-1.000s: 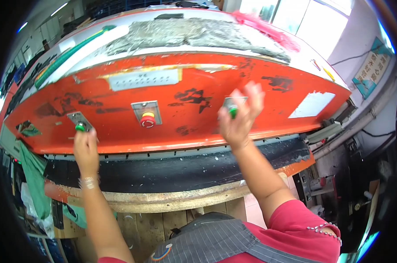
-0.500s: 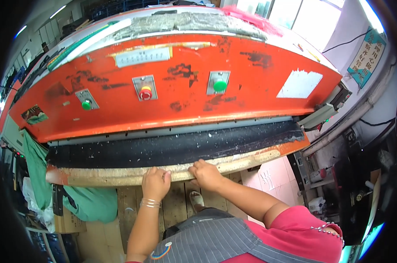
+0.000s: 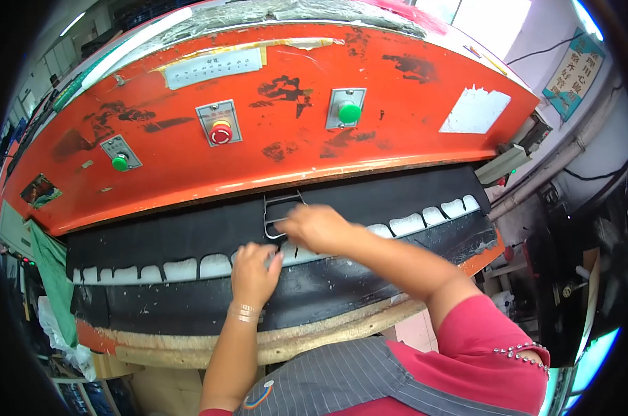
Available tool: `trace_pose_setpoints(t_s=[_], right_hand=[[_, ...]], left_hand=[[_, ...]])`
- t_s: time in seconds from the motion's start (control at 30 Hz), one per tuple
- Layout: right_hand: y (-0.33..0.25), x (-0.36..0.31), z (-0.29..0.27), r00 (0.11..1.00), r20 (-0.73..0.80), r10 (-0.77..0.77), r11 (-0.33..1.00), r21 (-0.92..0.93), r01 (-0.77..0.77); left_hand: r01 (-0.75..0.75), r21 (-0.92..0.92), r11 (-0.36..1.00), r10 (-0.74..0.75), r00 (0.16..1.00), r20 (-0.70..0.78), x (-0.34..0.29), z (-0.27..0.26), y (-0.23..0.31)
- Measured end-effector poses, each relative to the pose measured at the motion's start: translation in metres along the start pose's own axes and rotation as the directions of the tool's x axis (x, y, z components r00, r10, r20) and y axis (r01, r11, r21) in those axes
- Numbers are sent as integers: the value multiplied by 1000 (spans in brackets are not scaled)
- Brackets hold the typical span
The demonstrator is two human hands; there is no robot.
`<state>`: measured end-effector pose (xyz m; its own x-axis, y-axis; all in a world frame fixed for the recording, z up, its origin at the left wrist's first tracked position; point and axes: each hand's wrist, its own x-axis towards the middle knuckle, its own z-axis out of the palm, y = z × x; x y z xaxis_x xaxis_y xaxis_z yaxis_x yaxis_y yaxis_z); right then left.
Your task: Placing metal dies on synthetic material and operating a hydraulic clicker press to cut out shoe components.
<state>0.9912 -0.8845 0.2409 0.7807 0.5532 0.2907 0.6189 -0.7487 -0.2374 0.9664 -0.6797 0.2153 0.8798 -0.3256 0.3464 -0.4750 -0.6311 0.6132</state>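
Observation:
A narrow metal frame with thin upright walls, like a cutting die (image 3: 267, 220), stands on the black sheet (image 3: 168, 232) in the middle of the press bed. My right hand (image 3: 319, 230) is at the die's right side, its fingers bent round the metal; the fingertips are slightly blurred. Just below and left of it, my left hand (image 3: 254, 272) hovers at the sheet's near edge, thumb apart from the curled fingers. That edge is cut in a row of rounded notches, where a white board (image 3: 181, 269) shows through. Part of the die is hidden behind my right hand.
Above the bed rises the red press front (image 3: 272, 149), with green buttons (image 3: 349, 113) and a red stop button (image 3: 220, 132). A worn black strip (image 3: 175, 305) and a wooden edge (image 3: 314, 340) lie nearest me. Green cloth (image 3: 50, 274) hangs at the left.
The bed now reaches farther out toward me, showing the notched black sheet, white board and die. Both hands have left the wooden edge; my right hand is now at the die.

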Motion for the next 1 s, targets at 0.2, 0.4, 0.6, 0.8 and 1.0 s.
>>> trace_pose_setpoints(t_s=[0.2,0.4,0.6,0.8,1.0], right_hand=[[39,79,41,811,559,-169,903,-241,355],[60,98,43,841,489,-232,946,-87,311],[71,68,17,937,290,-196,934,-235,268],[81,-25,-29,512,410,755,536,65,-842],[72,-94,11,528,248,813,522,93,-848]], left_hand=[[-197,69,978,188,975,116,9,39,-27],[-176,-26,984,168,967,-191,32,47,-24],[255,-372,893,-259,965,40,0,64,-28],[19,-92,996,-20,1000,-12,-20,72,-7],[59,3,998,-59,998,3,-27,109,43]])
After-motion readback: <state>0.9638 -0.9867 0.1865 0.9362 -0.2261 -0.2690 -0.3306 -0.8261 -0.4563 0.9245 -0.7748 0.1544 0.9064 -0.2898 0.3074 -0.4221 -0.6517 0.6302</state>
